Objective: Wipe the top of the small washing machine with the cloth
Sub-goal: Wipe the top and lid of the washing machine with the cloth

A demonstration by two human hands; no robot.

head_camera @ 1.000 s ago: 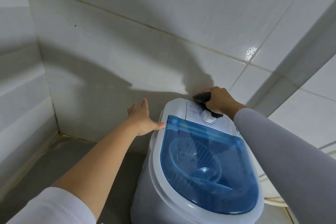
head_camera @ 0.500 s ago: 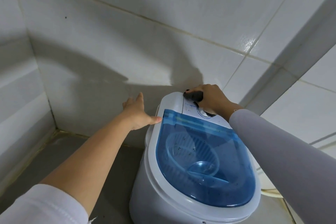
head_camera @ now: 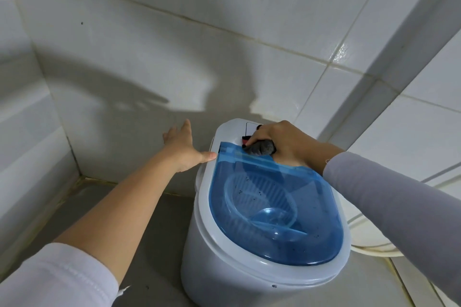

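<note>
You are over a small white washer (head_camera: 224,266) standing on a grey floor (head_camera: 139,244) in a corner of white tiled walls (head_camera: 174,52); arm shadows fall across the back wall. The washer top is a white rim around a translucent blue lid (head_camera: 274,212), through which a ribbed basket shows, with dark specks on the lid. Behind the lid's straight rear edge lies a narrow white control strip (head_camera: 232,129), close to the back wall. Your right hand (head_camera: 277,139) is curled shut around a dark grey cloth (head_camera: 260,149), pressing it on the strip right at the lid's rear edge; a bit of red and black shows under the fingers (head_camera: 249,143), and you cannot tell what it is. Your left hand (head_camera: 184,149) is open, fingers spread toward the wall, thumb tip touching the washer's left rim near the lid corner, holding nothing. Open floor lies left of the washer, out to the corner joint. On the right, a cream hose (head_camera: 369,249) curves along the floor just beside the washer, and a grey tiled column (head_camera: 399,62) rises near the right rear. Your right sleeve (head_camera: 389,209) crosses above the lid's right side.
</note>
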